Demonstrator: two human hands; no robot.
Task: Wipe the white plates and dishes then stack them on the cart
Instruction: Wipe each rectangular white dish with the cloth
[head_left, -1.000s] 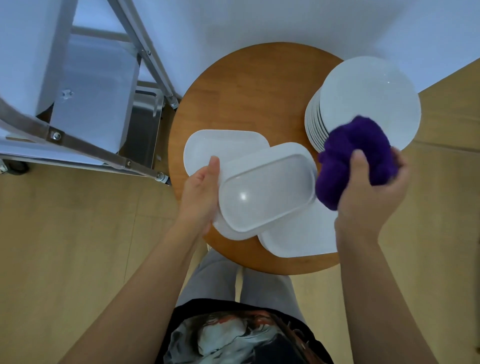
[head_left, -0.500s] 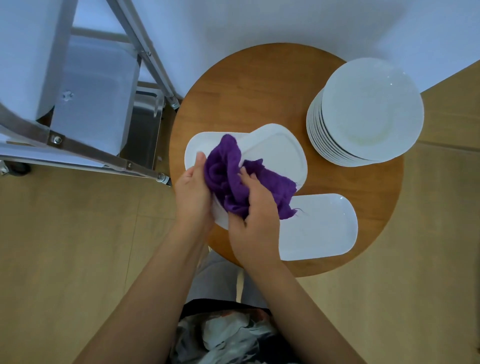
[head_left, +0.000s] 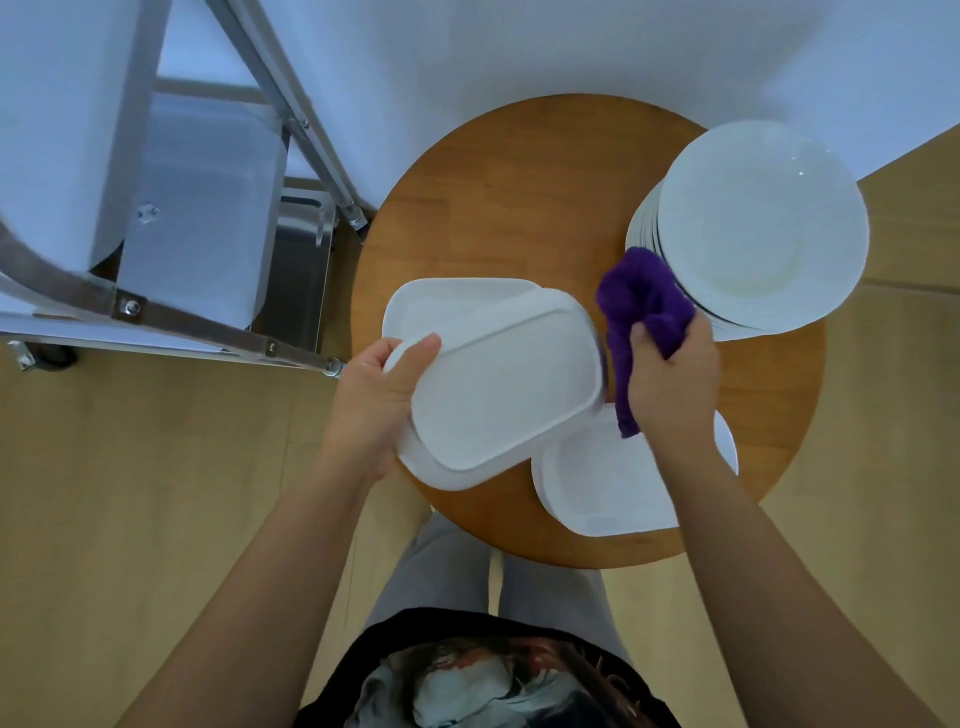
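My left hand grips the left end of a white oblong dish, held bottom-up and tilted above the round wooden table. My right hand grips a crumpled purple cloth at the dish's right end. Under the held dish lies another white oblong dish on the table. A third oblong dish lies at the table's near edge, partly under my right wrist. A tall stack of round white plates stands at the table's right side.
A metal cart with a steel frame and white-covered shelves stands to the left of the table. White cloth hangs behind the table. Wooden floor surrounds it, and my legs are under the table's near edge.
Half a second ago my right hand rubbed the cloth across the dish near my left hand. It has swept right to the dish's far end, and the dish's underside now shows.
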